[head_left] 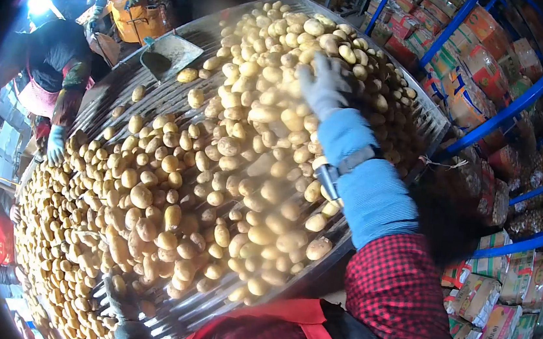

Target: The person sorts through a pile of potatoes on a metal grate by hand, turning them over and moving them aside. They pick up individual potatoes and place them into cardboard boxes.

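A large heap of potatoes point(241, 147) covers much of a slatted metal table point(186, 305). My right hand point(324, 86), in a grey glove, reaches out over the far part of the heap. Its fingers are spread and rest on potatoes without gripping one. A blue sleeve cover and a dark wrist strap are on that arm. Lower left, my left hand point(120, 302), also gloved, lies low at the near side, beside potatoes and bare slats. Its fingers stretch forward and look apart, though shadow and blur hide part of them.
A metal scoop point(171, 54) lies at the table's far edge. A co-worker's gloved hand point(56, 145) touches potatoes on the left. Other people stand at the back. Stacked cartons point(477, 71) and blue metal rails point(513, 108) line the right side.
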The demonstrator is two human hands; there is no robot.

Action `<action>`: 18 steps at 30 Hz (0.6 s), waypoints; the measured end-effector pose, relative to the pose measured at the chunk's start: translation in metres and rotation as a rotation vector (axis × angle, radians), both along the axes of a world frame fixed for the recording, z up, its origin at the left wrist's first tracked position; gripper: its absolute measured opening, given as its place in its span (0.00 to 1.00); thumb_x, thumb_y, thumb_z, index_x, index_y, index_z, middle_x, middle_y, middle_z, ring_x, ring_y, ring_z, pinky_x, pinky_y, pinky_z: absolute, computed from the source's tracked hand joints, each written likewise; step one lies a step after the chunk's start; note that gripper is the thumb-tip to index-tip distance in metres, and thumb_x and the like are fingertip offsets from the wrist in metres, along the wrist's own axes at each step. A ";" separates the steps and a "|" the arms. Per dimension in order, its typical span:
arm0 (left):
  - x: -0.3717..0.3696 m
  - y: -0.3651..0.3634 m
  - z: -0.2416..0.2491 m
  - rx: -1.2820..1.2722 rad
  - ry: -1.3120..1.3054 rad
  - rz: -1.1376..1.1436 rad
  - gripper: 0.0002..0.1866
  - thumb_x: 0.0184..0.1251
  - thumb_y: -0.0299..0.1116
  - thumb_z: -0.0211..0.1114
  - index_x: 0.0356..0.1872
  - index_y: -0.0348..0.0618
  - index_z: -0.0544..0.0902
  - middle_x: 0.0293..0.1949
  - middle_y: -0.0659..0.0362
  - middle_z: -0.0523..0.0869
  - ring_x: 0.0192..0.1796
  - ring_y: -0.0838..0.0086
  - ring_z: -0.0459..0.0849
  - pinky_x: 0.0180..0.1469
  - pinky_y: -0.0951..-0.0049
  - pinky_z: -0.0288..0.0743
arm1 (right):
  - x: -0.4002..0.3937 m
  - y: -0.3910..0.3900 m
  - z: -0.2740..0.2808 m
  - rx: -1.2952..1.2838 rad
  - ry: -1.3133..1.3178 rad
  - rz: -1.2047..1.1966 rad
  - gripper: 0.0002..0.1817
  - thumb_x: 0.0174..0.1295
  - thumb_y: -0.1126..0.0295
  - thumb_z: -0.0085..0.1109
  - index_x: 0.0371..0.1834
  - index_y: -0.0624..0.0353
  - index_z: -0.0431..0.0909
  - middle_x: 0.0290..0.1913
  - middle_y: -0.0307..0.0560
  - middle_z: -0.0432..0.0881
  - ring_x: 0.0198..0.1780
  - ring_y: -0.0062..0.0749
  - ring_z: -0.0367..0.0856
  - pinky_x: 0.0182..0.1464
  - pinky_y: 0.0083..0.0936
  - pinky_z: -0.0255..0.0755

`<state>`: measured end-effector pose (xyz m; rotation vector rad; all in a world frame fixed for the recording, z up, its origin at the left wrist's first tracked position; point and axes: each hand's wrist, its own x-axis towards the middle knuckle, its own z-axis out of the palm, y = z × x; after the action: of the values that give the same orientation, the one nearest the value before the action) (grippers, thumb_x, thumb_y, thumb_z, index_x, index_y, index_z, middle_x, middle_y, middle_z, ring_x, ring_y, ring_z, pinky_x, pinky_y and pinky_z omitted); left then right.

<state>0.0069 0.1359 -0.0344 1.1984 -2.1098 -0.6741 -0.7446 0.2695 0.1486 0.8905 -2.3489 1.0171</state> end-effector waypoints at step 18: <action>-0.039 0.010 0.031 1.039 1.013 0.174 0.29 0.78 0.59 0.55 0.69 0.51 0.78 0.60 0.54 0.86 0.60 0.60 0.86 0.61 0.60 0.82 | 0.301 0.006 -0.048 0.379 -0.038 0.952 0.31 0.67 0.49 0.65 0.71 0.48 0.76 0.65 0.46 0.81 0.65 0.45 0.77 0.69 0.46 0.68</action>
<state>-0.0317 0.1460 -0.0035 1.0826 -0.7457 -1.9030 -0.4437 0.2757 0.1008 2.2702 -2.1538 0.8759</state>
